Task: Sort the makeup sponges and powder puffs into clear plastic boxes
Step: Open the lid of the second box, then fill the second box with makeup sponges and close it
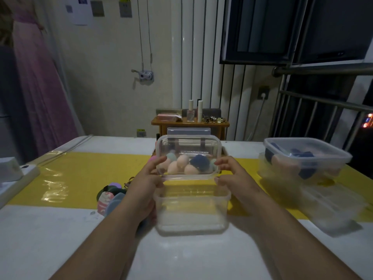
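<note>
At the middle of the desk (60,239), an open clear box (191,219) stands on the white top, its far rim over the yellow strip (80,178). Above that rim a clear lid (187,146) is held tilted up toward the camera. The left hand (149,178) and the right hand (232,174) each have their grip clamped on one of its short sides, thumb on the near edge and fingers curled over the far face. Peach, blue and pale green makeup sponges (181,164) show through the lid; whether they lie in a box behind it cannot be told. A heap of powder puffs (110,196) lies just beside the left wrist, partly hidden by the forearm. To the right, well apart from the hands, a lidded box (306,156) with blue and peach pieces sits on another clear box, and a blurred clear box (333,211) lies nearer the front right edge. A white case (12,170) sits at the far left edge. Bare white desk lies open between the forearms and along the near side.
</note>
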Demonstrator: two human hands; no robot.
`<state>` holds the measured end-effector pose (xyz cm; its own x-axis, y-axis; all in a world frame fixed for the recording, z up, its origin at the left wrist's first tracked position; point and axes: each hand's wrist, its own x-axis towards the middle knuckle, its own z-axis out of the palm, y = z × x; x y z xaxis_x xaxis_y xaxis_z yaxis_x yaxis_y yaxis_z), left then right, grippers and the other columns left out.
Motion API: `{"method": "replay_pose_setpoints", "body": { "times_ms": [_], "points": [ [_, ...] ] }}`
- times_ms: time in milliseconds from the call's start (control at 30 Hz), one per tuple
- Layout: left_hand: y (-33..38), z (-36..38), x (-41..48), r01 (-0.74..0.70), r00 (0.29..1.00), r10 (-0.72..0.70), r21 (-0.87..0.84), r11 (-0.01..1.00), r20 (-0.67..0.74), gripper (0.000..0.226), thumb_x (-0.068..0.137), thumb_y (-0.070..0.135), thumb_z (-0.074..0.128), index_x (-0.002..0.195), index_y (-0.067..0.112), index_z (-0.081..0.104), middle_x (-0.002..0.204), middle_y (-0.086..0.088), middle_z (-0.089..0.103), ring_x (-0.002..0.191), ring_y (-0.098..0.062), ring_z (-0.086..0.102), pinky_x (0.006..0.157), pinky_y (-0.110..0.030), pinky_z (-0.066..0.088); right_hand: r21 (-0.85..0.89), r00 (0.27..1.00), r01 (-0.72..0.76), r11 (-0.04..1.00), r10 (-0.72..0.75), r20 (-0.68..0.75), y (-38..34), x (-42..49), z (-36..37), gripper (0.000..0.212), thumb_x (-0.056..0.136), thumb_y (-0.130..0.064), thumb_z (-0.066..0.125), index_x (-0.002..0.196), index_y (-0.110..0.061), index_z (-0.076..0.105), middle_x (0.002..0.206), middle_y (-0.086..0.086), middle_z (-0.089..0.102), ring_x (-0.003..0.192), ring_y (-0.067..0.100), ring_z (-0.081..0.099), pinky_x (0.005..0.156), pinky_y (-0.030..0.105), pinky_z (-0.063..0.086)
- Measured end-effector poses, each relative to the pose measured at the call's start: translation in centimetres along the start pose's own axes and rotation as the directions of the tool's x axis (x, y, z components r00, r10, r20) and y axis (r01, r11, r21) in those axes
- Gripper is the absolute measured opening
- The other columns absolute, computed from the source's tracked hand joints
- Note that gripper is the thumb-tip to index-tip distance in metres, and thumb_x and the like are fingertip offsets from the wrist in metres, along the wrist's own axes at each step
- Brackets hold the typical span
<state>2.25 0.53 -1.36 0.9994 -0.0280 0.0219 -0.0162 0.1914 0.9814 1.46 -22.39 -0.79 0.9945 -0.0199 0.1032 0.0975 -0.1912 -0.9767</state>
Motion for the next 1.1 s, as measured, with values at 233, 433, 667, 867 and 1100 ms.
{"method": "replay_pose_setpoints", "body": {
  "times_ms": [233,433,667,867,1100],
  "points": [
    [-0.8,-0.6,1.1,-0.073,0.997,0.077,0.105,0.992,-0.032,0.075,0.081,-0.02,0.055,0.115,0.047,0.063,0.124,-0.005,0.059,0.099,-0.023,0.065,0.063,-0.027,0.053,0.068,0.986,0.07,0.995,-0.058,-0.158,1.9,1.8,1.3,0.033,0.081,-0.001,0.073,0.101,-0.024,0.063,0.112,-0.002,0.065,0.101,0.021,0.064,0.085,0.04,0.056],
    [-1.2,-1.0,2.0,-0.031,0.999,0.033,0.088,0.996,-0.025,0.079,0.084,-0.014,0.056,0.136,0.045,0.048,0.127,-0.002,0.058,0.104,-0.027,0.061,0.065,-0.032,0.053,0.019,0.991,0.055,0.998,-0.052,-0.121,2.4,2.4,1.2,0.029,0.079,-0.017,0.072,0.106,-0.024,0.066,0.108,-0.003,0.068,0.101,0.02,0.065,0.087,0.04,0.055],
    [-1.1,-0.7,2.0,-0.028,0.996,0.034,0.077,0.997,-0.08,0.07,0.087,-0.012,0.06,0.123,0.047,0.052,0.124,0.002,0.055,0.103,-0.028,0.062,0.076,-0.037,0.058,-0.338,0.881,-0.105,0.935,-0.07,-0.468,3.0,5.8,0.5,0.016,0.091,-0.014,0.06,0.105,-0.02,0.063,0.108,0.001,0.066,0.095,0.021,0.058,0.076,0.032,0.046],
    [-0.9,0.0,1.8,-0.051,0.989,0.065,0.105,0.993,-0.132,0.073,0.087,-0.014,0.057,0.124,0.048,0.048,0.132,-0.006,0.051,0.099,-0.025,0.062,0.07,-0.031,0.058,-0.615,0.967,-0.178,0.768,0.022,-0.253,5.0,8.1,0.3,0.065,0.084,-0.03,0.068,0.14,-0.047,0.04,0.141,-0.002,0.053,0.122,0.031,0.051,0.097,0.04,0.048],
    [-1.3,-0.1,1.9,-0.053,0.992,0.061,0.074,0.996,-0.111,0.073,0.086,-0.015,0.057,0.122,0.049,0.051,0.126,0.0,0.055,0.102,-0.026,0.063,0.068,-0.029,0.057,-0.643,0.97,-0.226,0.732,0.109,-0.217,4.8,8.9,0.8,0.042,0.085,-0.044,0.059,0.127,-0.048,0.053,0.127,-0.003,0.063,0.114,0.03,0.056,0.098,0.044,0.048]
  ]
}}
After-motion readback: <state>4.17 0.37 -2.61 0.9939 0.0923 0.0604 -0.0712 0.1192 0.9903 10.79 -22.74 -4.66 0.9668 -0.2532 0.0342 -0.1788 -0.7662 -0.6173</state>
